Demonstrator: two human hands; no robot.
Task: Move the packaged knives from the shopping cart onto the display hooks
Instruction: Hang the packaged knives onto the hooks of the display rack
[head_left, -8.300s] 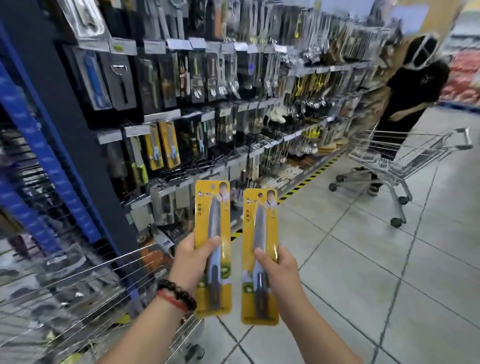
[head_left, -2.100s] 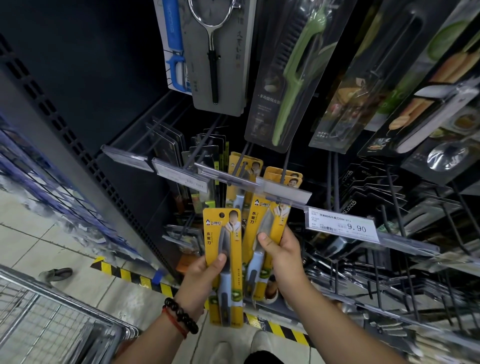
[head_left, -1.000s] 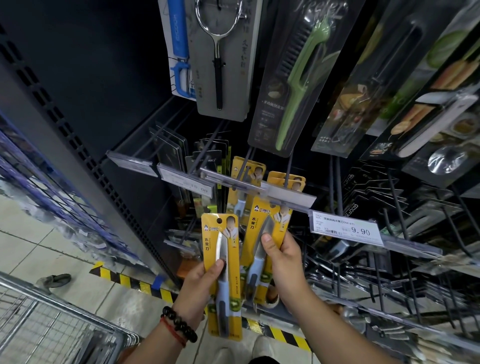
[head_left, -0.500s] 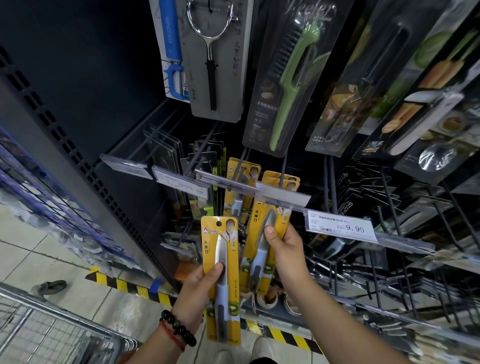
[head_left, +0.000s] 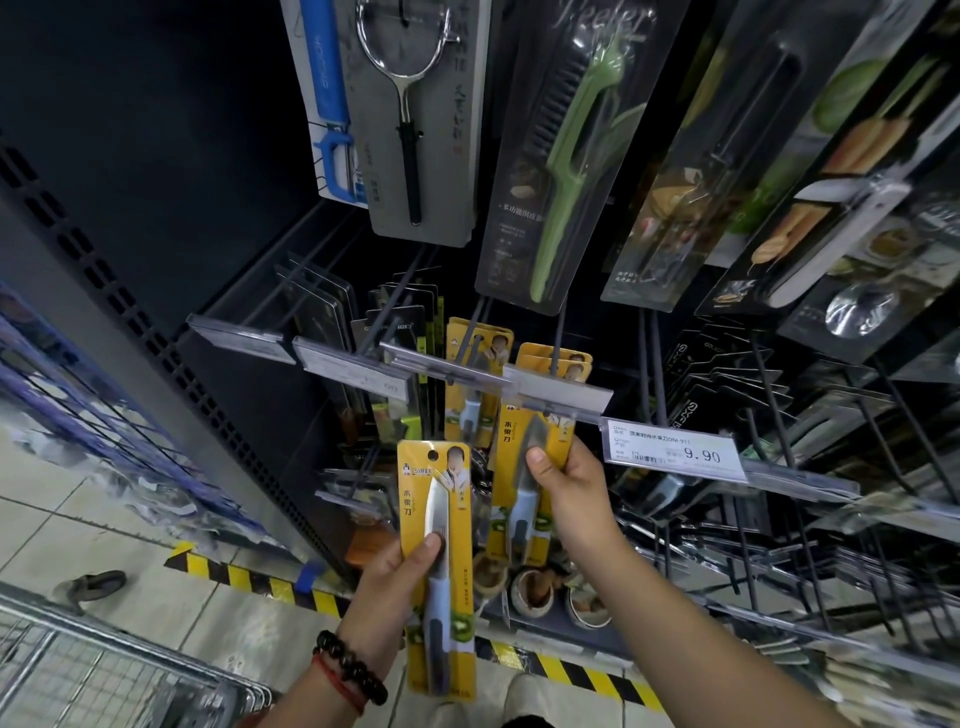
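Observation:
My left hand (head_left: 395, 587) grips a yellow packaged knife (head_left: 439, 493) upright, low in front of the rack, thumb on the blister. My right hand (head_left: 566, 493) holds a second yellow packaged knife (head_left: 511, 441); its top edge is tucked under the clear price rail (head_left: 550, 387), at the end of a display hook (head_left: 557, 338). More of the same yellow packs (head_left: 553, 358) hang further back on that hook, and others (head_left: 480, 343) on the hook to its left. The shopping cart (head_left: 104, 670) shows at the bottom left corner.
Peelers in dark and grey packs (head_left: 556, 171) hang overhead. A 9.90 price tag (head_left: 675, 449) sits right of my right hand. Bare black hooks (head_left: 779, 415) stick out on the right. Yellow-black floor tape (head_left: 260, 582) runs along the shelf base.
My right hand has lifted its knife pack higher, up to the price rail at the hook end. My left hand and its pack have held about the same place.

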